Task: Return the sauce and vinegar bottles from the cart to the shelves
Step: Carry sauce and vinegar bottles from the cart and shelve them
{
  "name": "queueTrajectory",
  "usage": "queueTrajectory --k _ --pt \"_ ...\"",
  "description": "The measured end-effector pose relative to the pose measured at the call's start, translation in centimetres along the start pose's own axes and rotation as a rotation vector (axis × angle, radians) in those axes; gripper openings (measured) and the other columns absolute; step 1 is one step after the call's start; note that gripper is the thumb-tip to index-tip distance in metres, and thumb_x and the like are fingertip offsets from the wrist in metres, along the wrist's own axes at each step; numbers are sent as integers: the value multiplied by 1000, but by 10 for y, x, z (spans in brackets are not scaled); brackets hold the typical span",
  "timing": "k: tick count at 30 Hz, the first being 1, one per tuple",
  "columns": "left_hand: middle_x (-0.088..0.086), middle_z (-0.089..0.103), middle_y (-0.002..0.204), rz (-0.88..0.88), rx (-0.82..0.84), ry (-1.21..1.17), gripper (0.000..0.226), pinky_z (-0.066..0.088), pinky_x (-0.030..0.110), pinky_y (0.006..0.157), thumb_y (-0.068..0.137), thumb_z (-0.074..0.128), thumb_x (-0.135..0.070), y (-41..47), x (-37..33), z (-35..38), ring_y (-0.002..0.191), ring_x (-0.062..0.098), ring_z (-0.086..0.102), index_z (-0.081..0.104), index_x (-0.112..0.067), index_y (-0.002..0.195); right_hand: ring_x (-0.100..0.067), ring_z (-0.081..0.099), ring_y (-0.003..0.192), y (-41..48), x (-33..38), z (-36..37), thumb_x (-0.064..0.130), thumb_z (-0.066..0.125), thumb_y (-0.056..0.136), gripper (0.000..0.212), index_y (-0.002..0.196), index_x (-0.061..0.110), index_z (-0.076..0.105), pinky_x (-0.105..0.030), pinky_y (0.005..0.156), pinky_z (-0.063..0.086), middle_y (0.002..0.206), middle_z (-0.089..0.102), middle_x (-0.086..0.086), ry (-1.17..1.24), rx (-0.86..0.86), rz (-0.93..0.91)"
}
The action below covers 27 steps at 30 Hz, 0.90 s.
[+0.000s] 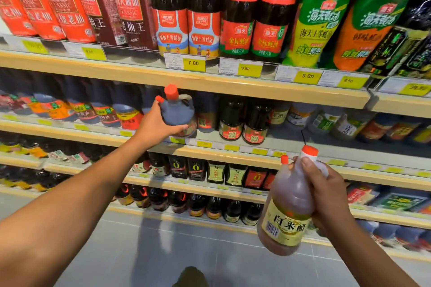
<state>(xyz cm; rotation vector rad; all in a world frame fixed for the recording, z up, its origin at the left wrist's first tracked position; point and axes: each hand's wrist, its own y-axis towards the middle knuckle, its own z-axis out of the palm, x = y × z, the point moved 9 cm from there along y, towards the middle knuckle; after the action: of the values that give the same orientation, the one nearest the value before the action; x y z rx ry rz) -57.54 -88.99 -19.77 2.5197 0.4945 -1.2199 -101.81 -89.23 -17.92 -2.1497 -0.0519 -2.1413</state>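
Note:
My left hand (155, 124) grips a dark jug-shaped bottle (178, 109) with an orange cap. It holds the bottle at the front edge of the second shelf (233, 148), beside dark sauce bottles. My right hand (326, 190) grips a second jug bottle (288, 207) by its neck and handle. That bottle holds reddish-brown liquid, has an orange cap and a pale yellow label, and hangs tilted in front of the lower shelves. The cart is out of view.
The top shelf (186, 81) carries tall oyster-sauce and soy-sauce bottles behind yellow price tags. Lower shelves hold rows of small dark bottles. An open gap lies on the second shelf to the right of two dark bottles (242, 123). Grey floor is below.

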Motion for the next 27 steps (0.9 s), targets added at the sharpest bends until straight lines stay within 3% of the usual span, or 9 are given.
queueTrajectory --k 3,6,9,12,16,19,21,24,27 --pt "-6 64 121 5 10 38 85 56 42 92 62 93 -46 14 9 8 109 15 63 43 -22 127 -29 70 76 4 -5 5 77 78 53 70 87 16 74 -40 70 56 87 74 -18 3 -13 -1" --pt "-2 61 115 -42 23 98 71 50 31 85 65 94 -36 30 18 11 105 13 58 47 -15 114 -30 69 77 8 -7 7 72 77 60 63 88 15 74 -42 70 55 84 73 -15 3 -31 -13" --pt "2 70 100 -40 81 211 67 56 36 75 59 95 -48 47 23 12 93 15 67 62 -7 100 -29 68 78 13 -9 9 82 78 49 72 85 19 75 -40 70 55 84 72 -15 14 -46 -29" --pt "9 72 91 -22 128 324 59 55 36 63 63 94 -43 54 20 14 83 21 69 67 -3 99 -29 67 79 18 -12 10 84 77 45 71 80 23 75 -43 73 54 82 72 -12 21 -57 -22" --pt "13 72 102 30 163 344 76 61 47 74 63 94 -41 53 13 20 91 26 70 54 -4 116 -28 66 78 22 -14 12 84 77 48 68 79 23 75 -45 74 53 80 72 -10 19 -68 -34" --pt "20 73 99 13 160 318 67 59 51 77 66 93 -39 55 13 22 91 31 71 60 2 108 -25 67 76 23 -12 15 82 77 49 65 79 25 76 -41 71 54 79 73 -7 32 -52 -35" --pt "23 72 94 -18 150 324 70 58 52 77 66 90 -50 53 10 23 87 33 70 64 5 101 -24 69 77 26 -10 17 81 78 49 64 81 26 77 -39 70 56 81 74 -7 41 -48 -36" --pt "17 65 68 -67 79 481 80 53 48 60 63 75 -78 49 2 20 67 31 64 62 0 74 -23 68 77 29 -5 20 75 79 56 64 87 20 75 -33 66 57 81 73 -7 61 -37 -49" --pt "9 52 53 -73 26 626 78 36 36 48 65 69 -81 44 -9 16 56 27 54 51 -6 53 -20 67 74 32 -2 19 77 78 55 67 87 18 74 -30 64 56 80 72 -7 77 -30 -60"
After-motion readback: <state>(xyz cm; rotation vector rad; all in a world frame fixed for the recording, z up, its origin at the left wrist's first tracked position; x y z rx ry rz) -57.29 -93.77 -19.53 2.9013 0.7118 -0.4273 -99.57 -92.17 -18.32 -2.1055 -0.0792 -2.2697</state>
